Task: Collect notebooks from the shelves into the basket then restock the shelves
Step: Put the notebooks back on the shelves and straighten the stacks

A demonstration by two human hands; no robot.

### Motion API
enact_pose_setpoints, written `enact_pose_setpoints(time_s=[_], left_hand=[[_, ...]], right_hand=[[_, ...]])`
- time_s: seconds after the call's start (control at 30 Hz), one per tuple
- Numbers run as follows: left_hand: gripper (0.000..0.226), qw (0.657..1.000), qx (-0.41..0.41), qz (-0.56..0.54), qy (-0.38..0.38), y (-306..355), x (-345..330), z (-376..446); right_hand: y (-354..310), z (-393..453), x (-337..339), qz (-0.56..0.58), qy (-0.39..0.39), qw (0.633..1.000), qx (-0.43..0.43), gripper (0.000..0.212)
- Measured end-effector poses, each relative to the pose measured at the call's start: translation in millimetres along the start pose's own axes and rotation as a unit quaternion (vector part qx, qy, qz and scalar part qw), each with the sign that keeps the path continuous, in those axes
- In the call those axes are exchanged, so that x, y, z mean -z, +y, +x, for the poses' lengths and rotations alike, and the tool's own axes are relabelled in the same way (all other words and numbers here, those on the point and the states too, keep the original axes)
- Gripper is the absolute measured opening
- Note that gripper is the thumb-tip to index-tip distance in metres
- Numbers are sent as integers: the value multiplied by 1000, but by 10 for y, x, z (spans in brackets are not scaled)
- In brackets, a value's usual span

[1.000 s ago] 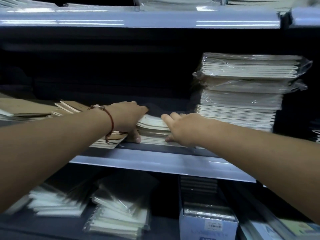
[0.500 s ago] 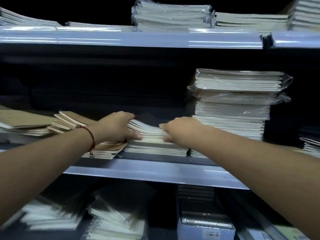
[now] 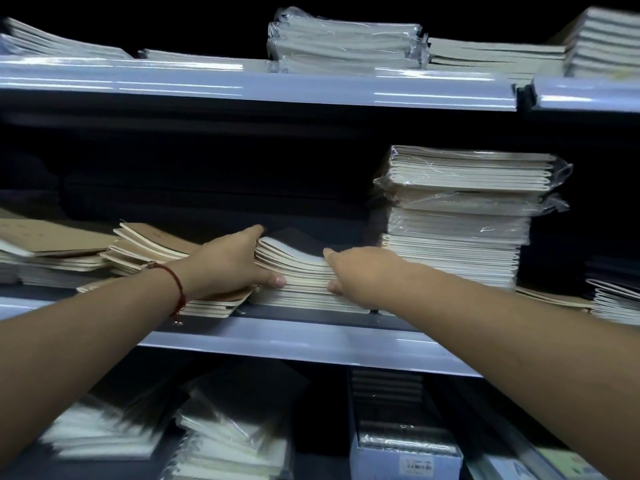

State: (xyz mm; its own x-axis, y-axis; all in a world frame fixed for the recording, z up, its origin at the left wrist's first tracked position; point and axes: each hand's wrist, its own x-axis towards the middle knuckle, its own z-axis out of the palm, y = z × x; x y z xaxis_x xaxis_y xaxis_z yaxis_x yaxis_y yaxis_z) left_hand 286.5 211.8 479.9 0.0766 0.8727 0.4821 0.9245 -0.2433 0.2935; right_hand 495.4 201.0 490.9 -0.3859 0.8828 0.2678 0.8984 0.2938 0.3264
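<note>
While both arms reach onto the mid shelf (image 3: 277,341), the hands bracket one low stack (image 3: 298,278) of dark-cover notebooks at shelf centre. L hand (image 3: 228,268) on stack's left end: fingers over the top, thumb pressed on the page edges, so it's clamped on the stack. Red cord (image 3: 177,282) on L wrist. R hand (image 3: 360,271) on the right end: index along the top edge, thumb low on the front edges, also gripping. Upper books bow up on the left side, cover lifted at the back.

Kraft pile (image 3: 145,251) just left of stack, fanned and skewed, partly under L hand. Tall wrapped stack (image 3: 457,216) just right, behind R forearm, plastic film on the upper packs. More books far right (image 3: 613,299) and far left (image 3: 45,247), same shelf.

Top shelf (image 3: 259,86): wrapped packs (image 3: 346,43) near centre, loose piles either side. Lower shelf blurry: wrapped packs (image 3: 235,441) and a box (image 3: 401,452) w/ label, text unreadable.
</note>
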Motion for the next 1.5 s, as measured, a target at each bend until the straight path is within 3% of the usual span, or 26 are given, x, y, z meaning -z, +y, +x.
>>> enact_pose_setpoints(time_s=[0.07, 0.13, 0.23, 0.37, 0.5, 0.63, 0.77, 0.87, 0.97, 1.0, 1.13, 1.27, 1.37, 1.5], left_hand=[[109, 998, 9, -66, 1, -44, -13, 23], [84, 996, 2, -84, 2, -89, -39, 47], [48, 999, -16, -41, 3, -107, -42, 58], [65, 999, -13, 45, 20, -100, -21, 20], [92, 995, -7, 45, 90, -148, -38, -109], [86, 988, 3, 40, 148, -72, -84, -157], [84, 992, 31, -35, 121, -66, -77, -101], [66, 992, 20, -50, 110, -100, -56, -153], [24, 989, -32, 38, 140, -67, -73, -250], [21, 986, -47, 68, 148, -49, -82, -274], [62, 987, -53, 105, 114, -64, -38, -313], [87, 975, -94, 190, 71, -361, 176, -542], [78, 958, -124, 244, 87, -757, 272, -842], [69, 948, -113, 295, 42, -1138, 259, -1015]], right_hand=[[4, -56, -32, 36, 4, 999, 3, 61], [14, -70, -70, 29, 32, 999, 7, 56], [-6, -17, -138, -4, 51, 999, -7, 66], [-11, 8, -134, 38, 41, 998, -8, 63], [-32, -87, -277, 31, 71, 997, 29, 67], [-16, -83, -441, 48, 135, 989, 47, 66], [-63, -55, -509, 94, 185, 977, 42, 63], [-85, -57, -528, 99, 194, 975, 40, 62], [-88, -68, -538, 97, 199, 974, 39, 59], [-86, -73, -550, 97, 200, 974, 39, 59], [-78, -109, -612, 88, 242, 965, 49, 73], [-117, -154, -633, 61, 250, 963, 79, 67], [-125, -151, -668, 25, 252, 964, 87, 62], [-181, -153, -587, 18, 257, 962, 89, 65]])
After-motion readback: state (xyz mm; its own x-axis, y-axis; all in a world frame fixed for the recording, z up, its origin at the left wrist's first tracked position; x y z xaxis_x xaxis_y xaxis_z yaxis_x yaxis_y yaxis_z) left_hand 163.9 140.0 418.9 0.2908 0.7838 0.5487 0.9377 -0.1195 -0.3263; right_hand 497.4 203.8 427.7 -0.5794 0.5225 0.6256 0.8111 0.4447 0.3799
